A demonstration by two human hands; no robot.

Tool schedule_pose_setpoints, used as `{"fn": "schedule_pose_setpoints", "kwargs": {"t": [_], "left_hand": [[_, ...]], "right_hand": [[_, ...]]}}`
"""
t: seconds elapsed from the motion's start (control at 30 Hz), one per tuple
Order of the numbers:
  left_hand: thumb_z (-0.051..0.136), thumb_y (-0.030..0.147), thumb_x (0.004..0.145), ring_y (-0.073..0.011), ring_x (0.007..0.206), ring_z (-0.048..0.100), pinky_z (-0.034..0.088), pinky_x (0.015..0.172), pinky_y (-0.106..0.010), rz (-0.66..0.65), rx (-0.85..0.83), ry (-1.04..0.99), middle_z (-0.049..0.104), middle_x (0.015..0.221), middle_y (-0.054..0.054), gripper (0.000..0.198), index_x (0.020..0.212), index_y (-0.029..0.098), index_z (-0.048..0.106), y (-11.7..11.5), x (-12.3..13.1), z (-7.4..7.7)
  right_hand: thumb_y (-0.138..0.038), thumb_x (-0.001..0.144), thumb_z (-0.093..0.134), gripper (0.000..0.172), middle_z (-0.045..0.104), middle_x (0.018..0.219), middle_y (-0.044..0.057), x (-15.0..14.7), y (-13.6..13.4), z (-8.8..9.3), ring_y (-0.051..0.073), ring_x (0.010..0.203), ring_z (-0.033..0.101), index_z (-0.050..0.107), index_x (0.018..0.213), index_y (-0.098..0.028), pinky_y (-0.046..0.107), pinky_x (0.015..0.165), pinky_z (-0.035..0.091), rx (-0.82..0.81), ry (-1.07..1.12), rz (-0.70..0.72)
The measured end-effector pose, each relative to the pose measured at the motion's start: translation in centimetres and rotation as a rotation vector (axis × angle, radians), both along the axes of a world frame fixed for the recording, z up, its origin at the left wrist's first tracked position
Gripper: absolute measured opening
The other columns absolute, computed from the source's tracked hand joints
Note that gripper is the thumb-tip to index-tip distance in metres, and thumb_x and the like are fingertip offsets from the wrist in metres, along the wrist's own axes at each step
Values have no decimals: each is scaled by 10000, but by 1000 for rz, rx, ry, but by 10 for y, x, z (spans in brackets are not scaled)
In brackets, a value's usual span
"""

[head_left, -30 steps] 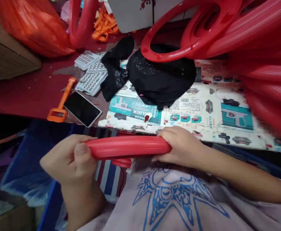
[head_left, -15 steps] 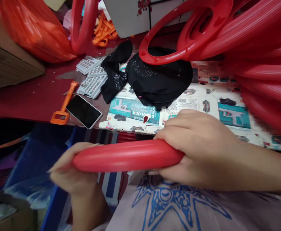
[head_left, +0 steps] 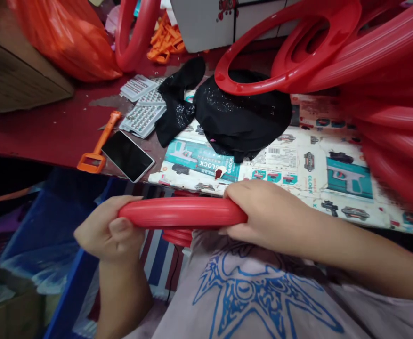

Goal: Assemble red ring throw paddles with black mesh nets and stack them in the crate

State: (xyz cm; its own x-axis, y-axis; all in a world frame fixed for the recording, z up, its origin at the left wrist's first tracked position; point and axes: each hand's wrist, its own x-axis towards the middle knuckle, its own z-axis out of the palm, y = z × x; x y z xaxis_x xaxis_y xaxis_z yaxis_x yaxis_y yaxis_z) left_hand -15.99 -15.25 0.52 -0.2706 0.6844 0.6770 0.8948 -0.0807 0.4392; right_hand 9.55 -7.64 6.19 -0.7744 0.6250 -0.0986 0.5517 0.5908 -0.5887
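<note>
A red plastic ring [head_left: 185, 212], seen edge-on, is held between both hands just in front of the table edge. My left hand [head_left: 112, 228] is closed round its left end, the thumb folded against it. At the right end, my right hand [head_left: 259, 212] grips the ring, with the fingers on the far side partly hidden. Beyond the hands lies a black cloth [head_left: 241, 117] on printed card [head_left: 280, 155]. A phone [head_left: 128, 155] and an orange plastic piece [head_left: 100, 143] lie near the table's front edge.
Large red rings [head_left: 379, 52] are heaped at the right, one reaching over the cloth. Small trays of metal bits [head_left: 144, 113], orange parts [head_left: 166, 40], an orange bag [head_left: 68, 37] and a cardboard box [head_left: 19, 70] stand farther back. A blue bin [head_left: 58, 226] is at lower left.
The held ring has come level and looks narrower, its right end farther left. My right hand has moved left with it; my left thumb now shows on the near side. The view has shifted slightly.
</note>
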Motion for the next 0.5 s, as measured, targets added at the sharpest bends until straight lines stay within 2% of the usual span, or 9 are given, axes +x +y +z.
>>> {"fn": "schedule_pose_setpoints", "kwargs": {"t": [0.1, 0.17, 0.27, 0.3, 0.37, 0.4, 0.43, 0.47, 0.5], "left_hand": [[370, 549, 892, -200, 494, 593, 412, 481, -302, -14, 161, 0, 624, 517, -80, 595, 666, 129, 725, 0, -10, -12], [384, 537, 874, -211, 489, 598, 417, 479, -312, -37, 157, -36, 625, 511, -81, 570, 663, 134, 728, 1, -11, -9], [452, 426, 850, -248, 616, 668, 508, 590, -364, -66, -23, -92, 691, 626, -72, 407, 747, 171, 753, 2, 1, 12], [472, 372, 842, -272, 736, 701, 541, 706, -410, -76, -79, -99, 730, 737, -73, 343, 800, 193, 761, 2, 9, 22], [485, 336, 830, -314, 993, 692, 502, 933, -495, -166, -118, -40, 751, 933, -75, 293, 849, 226, 757, 3, 25, 41], [467, 358, 829, -335, 1028, 680, 495, 929, -509, -190, -142, 20, 744, 999, -100, 325, 884, 214, 753, 4, 31, 48], [489, 388, 817, -347, 1007, 681, 506, 872, -498, -220, -275, 122, 739, 1015, -120, 338, 922, 197, 748, 5, 33, 53], [506, 423, 809, -339, 881, 699, 511, 748, -458, -220, -351, 221, 744, 899, -117, 343, 878, 191, 748, 6, 31, 56], [529, 449, 795, -297, 705, 685, 477, 611, -395, -224, -352, 260, 714, 720, -90, 336, 775, 188, 739, 8, 24, 56]], "right_hand": [[-334, 732, 692, 226, 660, 771, 69, 7, -5, -26, 201, 712, 585, 645, 822, -132, 290, 636, 414, 24, 96, -9], [-354, 770, 641, 242, 655, 751, 84, 4, -8, -35, 215, 712, 585, 653, 822, -119, 313, 666, 427, 107, 147, 24], [-362, 804, 605, 241, 645, 689, 76, -5, -10, -35, 213, 650, 575, 656, 799, -126, 316, 623, 403, 176, 170, 49], [-362, 802, 609, 239, 645, 679, 74, -10, -10, -33, 214, 637, 574, 658, 799, -129, 318, 611, 395, 186, 176, 65], [-356, 798, 611, 237, 656, 689, 80, -18, -8, -27, 226, 645, 586, 662, 819, -125, 329, 612, 393, 198, 189, 107], [-356, 803, 607, 244, 666, 711, 89, -22, -7, -25, 234, 665, 595, 663, 835, -120, 336, 626, 400, 194, 194, 116], [-367, 811, 609, 261, 678, 749, 98, -25, -6, -24, 239, 698, 606, 662, 858, -115, 341, 647, 411, 170, 203, 122], [-386, 816, 623, 285, 687, 798, 103, -26, -6, -24, 241, 741, 615, 659, 890, -112, 340, 673, 423, 121, 213, 123], [-409, 810, 653, 316, 692, 850, 103, -26, -6, -26, 238, 784, 619, 655, 921, -114, 333, 695, 433, 52, 221, 120]]}}
